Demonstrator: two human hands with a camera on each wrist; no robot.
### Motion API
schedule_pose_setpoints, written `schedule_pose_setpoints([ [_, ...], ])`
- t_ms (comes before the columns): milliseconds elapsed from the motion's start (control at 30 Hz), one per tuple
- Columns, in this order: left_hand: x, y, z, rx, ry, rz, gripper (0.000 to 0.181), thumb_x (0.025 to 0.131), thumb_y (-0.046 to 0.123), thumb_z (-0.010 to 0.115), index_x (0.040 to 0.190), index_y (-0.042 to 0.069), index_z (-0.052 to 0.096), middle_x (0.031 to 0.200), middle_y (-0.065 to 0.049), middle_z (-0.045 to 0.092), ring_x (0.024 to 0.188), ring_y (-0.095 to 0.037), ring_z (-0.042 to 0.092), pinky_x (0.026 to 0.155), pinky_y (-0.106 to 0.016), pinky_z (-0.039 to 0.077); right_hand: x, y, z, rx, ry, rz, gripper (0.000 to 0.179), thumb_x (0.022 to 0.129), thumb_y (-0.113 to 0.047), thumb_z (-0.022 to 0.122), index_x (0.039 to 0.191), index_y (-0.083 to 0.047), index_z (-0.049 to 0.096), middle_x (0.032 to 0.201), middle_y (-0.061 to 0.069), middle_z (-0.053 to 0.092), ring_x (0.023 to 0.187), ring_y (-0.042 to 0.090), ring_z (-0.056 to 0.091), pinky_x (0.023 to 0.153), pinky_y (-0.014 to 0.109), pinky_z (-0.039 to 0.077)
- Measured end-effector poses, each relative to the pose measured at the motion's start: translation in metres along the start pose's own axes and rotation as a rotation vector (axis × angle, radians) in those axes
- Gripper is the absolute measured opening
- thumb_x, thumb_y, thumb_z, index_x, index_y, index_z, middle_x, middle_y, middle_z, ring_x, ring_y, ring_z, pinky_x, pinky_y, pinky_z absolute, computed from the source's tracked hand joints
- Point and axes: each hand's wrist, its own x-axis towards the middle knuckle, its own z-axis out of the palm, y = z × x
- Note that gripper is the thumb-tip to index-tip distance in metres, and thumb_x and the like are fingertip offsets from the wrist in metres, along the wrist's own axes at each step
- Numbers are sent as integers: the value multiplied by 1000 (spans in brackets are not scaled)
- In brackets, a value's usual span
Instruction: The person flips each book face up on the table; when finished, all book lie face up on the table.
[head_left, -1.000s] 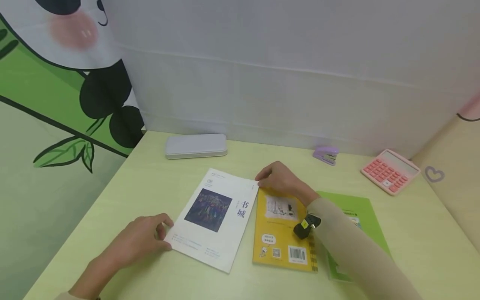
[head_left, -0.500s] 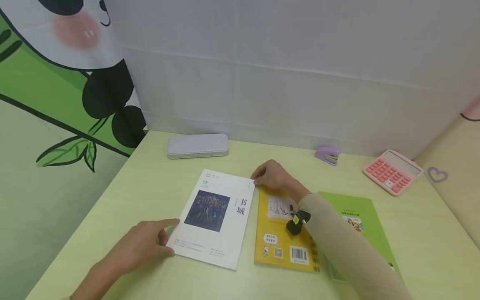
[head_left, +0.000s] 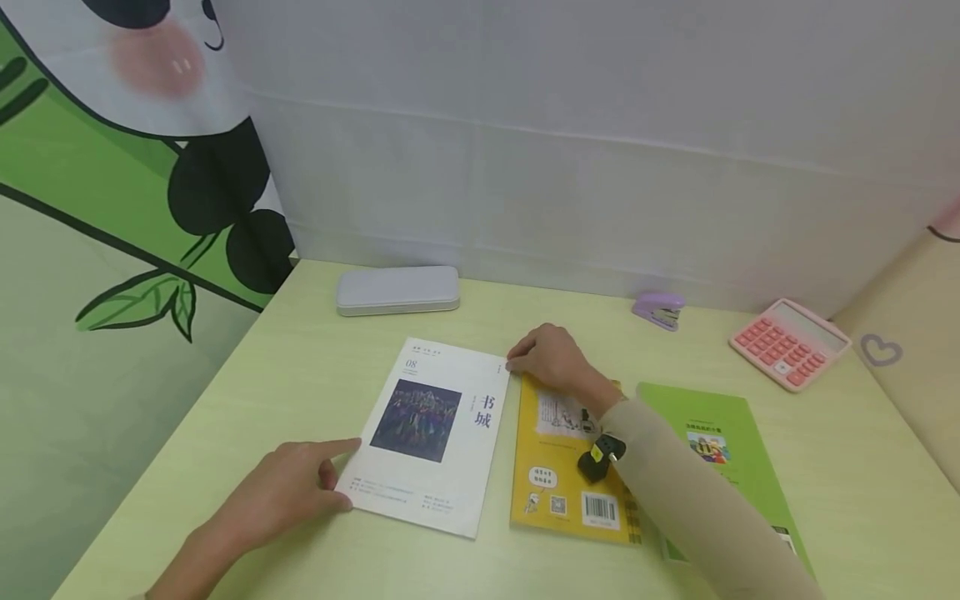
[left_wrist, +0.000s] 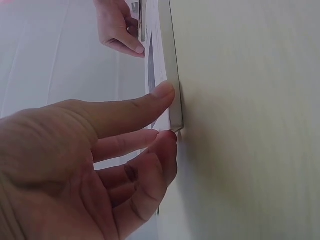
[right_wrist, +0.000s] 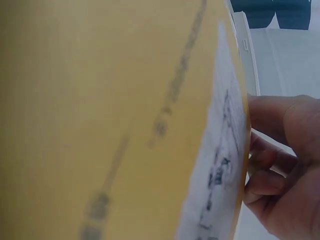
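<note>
One white magazine (head_left: 422, 437) lies on the table (head_left: 292, 375); your left hand (head_left: 285, 483), thumb and index spread, touches its left side, and your right hand (head_left: 553, 358) pinches its far right corner. Just right lies a yellow book (head_left: 551, 458), then a green book (head_left: 720, 437).

In the head view, the right sleeve (head_left: 697, 492) hid part of the green book (head_left: 738, 442) and ran off the bottom edge, and the black wrist camera (head_left: 594, 465) covered a patch of the yellow book (head_left: 551, 446). The finest lines on the white magazine (head_left: 431, 437) were too small to read. The 2 wrist views cut off the left grip (left_wrist: 80, 165) and the right grip (right_wrist: 300, 185); the right view blurred the yellow book's print.
</note>
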Motion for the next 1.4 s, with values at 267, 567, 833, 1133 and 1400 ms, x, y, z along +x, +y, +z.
schedule_pose_setpoints([
  [267,5,4,2,15,32,32,71,79,17,91,142,-1,64,76,6,64,69,-12,51,64,-28,40,-11,-5,-3,-86,-77,30,62,90,-42,84,145,-19,66,145,8,58,77,18,71,63,27,60],
  [567,13,11,1,21,32,35,70,82,18,89,143,-3,62,78,3,67,72,-14,53,68,-32,43,-13,-7,-4,-228,-154,-38,89,88,-47,85,163,-23,43,141,13,54,89,20,66,66,24,59],
  [833,22,11,-3,-1,12,17,72,85,18,88,147,-3,58,85,-1,71,73,-16,55,67,-32,44,-8,-4,-3,-261,-116,-65,83,92,-50,80,161,-20,47,128,11,57,97,20,62,76,25,55],
  [1133,28,10,-7,-22,-3,12,72,86,15,86,149,-3,56,82,-2,69,72,-16,55,65,-32,45,-7,-1,-5,-243,-169,-62,98,85,-50,87,165,-23,38,126,11,55,96,21,61,73,24,55],
  [1400,30,10,-9,-23,7,23,72,86,15,86,149,-4,56,82,-2,69,72,-16,55,66,-32,45,-7,-3,-7,-217,-195,-62,103,83,-49,89,167,-23,35,125,11,52,93,21,64,70,24,57],
])
